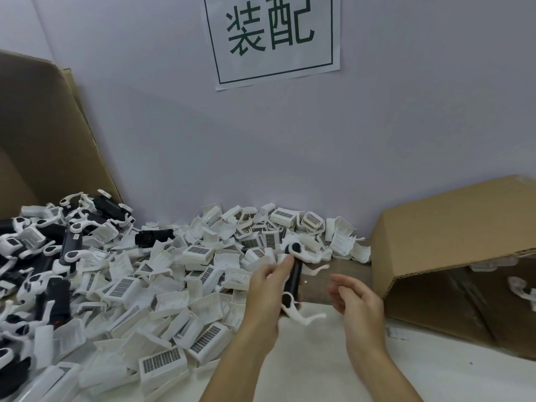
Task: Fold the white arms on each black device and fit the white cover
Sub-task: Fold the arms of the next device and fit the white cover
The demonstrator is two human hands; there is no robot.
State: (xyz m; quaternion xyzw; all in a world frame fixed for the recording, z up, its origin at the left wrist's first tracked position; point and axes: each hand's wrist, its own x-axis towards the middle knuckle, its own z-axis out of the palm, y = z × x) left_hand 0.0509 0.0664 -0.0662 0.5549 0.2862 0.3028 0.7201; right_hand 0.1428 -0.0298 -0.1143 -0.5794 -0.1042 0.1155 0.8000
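My left hand grips a long black device upright above the table, its thumb along the device's side. White arms stick out at its top and at its bottom, both unfolded and blurred. My right hand hovers just right of the device with fingers loosely spread, not touching it. A big heap of white covers lies to the left and behind. More black devices with white arms are piled at the far left.
A tall cardboard box wall stands at the back left. A cardboard box on its side at the right holds a few finished pieces. A paper sign hangs on the wall. The white tabletop shows in front.
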